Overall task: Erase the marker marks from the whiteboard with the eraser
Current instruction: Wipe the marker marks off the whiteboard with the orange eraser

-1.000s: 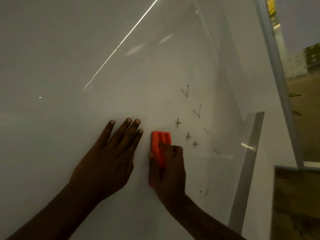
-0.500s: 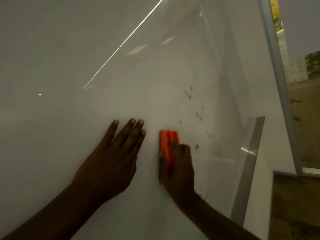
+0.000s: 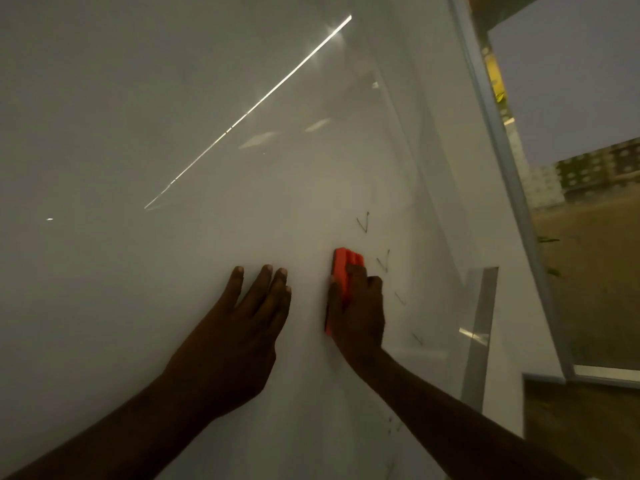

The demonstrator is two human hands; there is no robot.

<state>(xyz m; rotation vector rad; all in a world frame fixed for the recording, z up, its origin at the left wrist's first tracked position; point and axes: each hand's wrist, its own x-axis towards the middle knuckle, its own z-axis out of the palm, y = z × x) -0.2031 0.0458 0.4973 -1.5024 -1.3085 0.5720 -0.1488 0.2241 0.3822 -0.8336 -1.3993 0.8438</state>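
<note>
A large white whiteboard fills most of the head view. My right hand grips an orange eraser and presses it flat on the board. Dark tick marks lie just right of the eraser: one tick mark above, another tick mark beside it, and shorter strokes lower down. Faint smudges show near my right forearm. My left hand rests flat on the board, fingers spread, left of the eraser.
The board's metal frame edge runs down the right side. Beyond it are a window with buildings outside and a dark floor area. A bright light streak reflects across the board.
The eraser in my right hand has swept right across the plus signs, which are gone now. The tick marks are still there. My left hand has stayed flat on the board.
</note>
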